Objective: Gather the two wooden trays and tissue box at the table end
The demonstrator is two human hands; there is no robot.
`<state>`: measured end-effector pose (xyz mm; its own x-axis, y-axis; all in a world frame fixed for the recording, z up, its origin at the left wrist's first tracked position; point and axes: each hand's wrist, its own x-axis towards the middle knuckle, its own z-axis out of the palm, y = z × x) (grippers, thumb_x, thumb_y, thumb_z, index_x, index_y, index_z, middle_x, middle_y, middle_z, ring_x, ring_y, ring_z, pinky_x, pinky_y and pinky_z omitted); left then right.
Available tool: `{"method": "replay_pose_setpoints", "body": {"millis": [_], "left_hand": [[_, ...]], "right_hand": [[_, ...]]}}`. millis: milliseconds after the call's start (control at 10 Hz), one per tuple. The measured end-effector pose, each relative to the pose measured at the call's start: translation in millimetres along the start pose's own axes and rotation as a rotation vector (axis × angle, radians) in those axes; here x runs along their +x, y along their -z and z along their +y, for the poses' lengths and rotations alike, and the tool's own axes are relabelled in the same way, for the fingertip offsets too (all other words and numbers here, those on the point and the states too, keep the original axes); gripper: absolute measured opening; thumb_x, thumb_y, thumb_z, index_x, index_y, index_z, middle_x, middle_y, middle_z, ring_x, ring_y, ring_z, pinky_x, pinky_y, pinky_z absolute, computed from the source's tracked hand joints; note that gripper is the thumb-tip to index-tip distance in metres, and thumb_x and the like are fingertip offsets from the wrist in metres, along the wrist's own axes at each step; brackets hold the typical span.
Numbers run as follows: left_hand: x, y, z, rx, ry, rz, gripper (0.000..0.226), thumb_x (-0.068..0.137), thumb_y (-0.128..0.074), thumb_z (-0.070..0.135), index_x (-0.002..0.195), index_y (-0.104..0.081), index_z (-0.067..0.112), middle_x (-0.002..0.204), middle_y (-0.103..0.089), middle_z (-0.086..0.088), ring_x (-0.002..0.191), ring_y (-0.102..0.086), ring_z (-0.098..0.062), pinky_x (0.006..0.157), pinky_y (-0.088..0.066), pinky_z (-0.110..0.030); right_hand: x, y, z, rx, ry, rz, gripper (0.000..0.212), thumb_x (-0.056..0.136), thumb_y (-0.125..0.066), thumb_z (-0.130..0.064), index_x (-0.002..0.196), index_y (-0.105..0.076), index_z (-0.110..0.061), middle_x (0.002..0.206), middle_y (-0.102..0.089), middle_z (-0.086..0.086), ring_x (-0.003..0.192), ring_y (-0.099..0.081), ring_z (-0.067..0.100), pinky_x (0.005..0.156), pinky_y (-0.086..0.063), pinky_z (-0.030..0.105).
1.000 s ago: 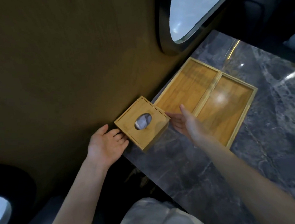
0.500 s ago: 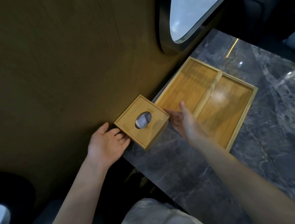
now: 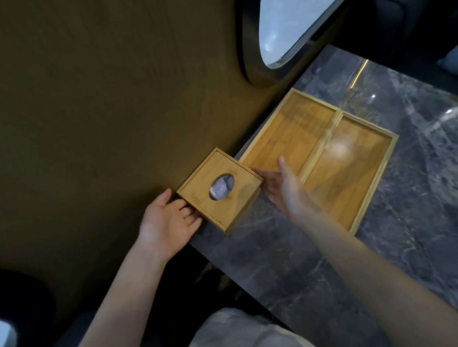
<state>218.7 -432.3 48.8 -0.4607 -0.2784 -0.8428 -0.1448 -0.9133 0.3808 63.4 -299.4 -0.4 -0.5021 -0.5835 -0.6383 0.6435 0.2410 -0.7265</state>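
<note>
The tissue box (image 3: 221, 192) is light wood with a smooth, matt finish; soft white paper shows through its oval opening. The two trays (image 3: 296, 128) (image 3: 354, 168) are the same pale wood, their floors sheened enough to reflect light. The surface (image 3: 419, 212) is polished grey veined marble, glossy. The wall (image 3: 91, 102) looks matt brown wood grain.

A honey-yellow wood grain is shown by the tissue box (image 3: 221, 192) and both trays (image 3: 290, 132) (image 3: 352, 168). The desk (image 3: 419, 212) is patterned in dark grey marble with pale veins, and the wall (image 3: 91, 102) is coloured olive-brown.
</note>
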Motion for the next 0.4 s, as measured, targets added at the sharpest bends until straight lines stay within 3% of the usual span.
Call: {"method": "replay_pose_setpoints", "body": {"millis": [200,300,400], "left_hand": [[-8.4,0.5,6.3,0.243,-0.042,0.057,0.063,0.094,-0.029,0.041,0.145,-0.019,0.005,0.153,-0.026,-0.017,0.141,-0.027,-0.030,0.116,-0.021,-0.045],[-17.9,-7.2,5.1,0.591,-0.162,0.124,0.054,0.095,-0.034,0.037,0.141,-0.033,0.009,0.146,-0.041,-0.011,0.132,-0.042,-0.024,0.111,-0.030,-0.042],[-28.4,-21.2,10.1,1.051,-0.317,0.161,0.044,0.093,-0.040,0.036,0.125,-0.055,0.009,0.118,-0.062,-0.007,0.109,-0.057,-0.018,0.098,-0.040,-0.035]], "right_hand": [[-6.9,1.6,-9.1,-0.148,0.036,0.027,0.065,0.098,-0.012,-0.046,0.130,-0.051,-0.005,0.145,-0.045,0.010,0.139,-0.032,0.023,0.119,-0.013,0.039],[-11.4,6.9,-15.9,-0.265,0.123,0.085,0.053,0.099,-0.024,-0.039,0.125,-0.056,-0.007,0.130,-0.058,0.008,0.131,-0.045,0.022,0.112,-0.025,0.038],[-24.7,21.0,-35.5,-0.242,0.220,0.163,0.035,0.097,-0.038,-0.027,0.117,-0.060,-0.009,0.114,-0.066,0.007,0.117,-0.057,0.023,0.106,-0.036,0.040]]}}
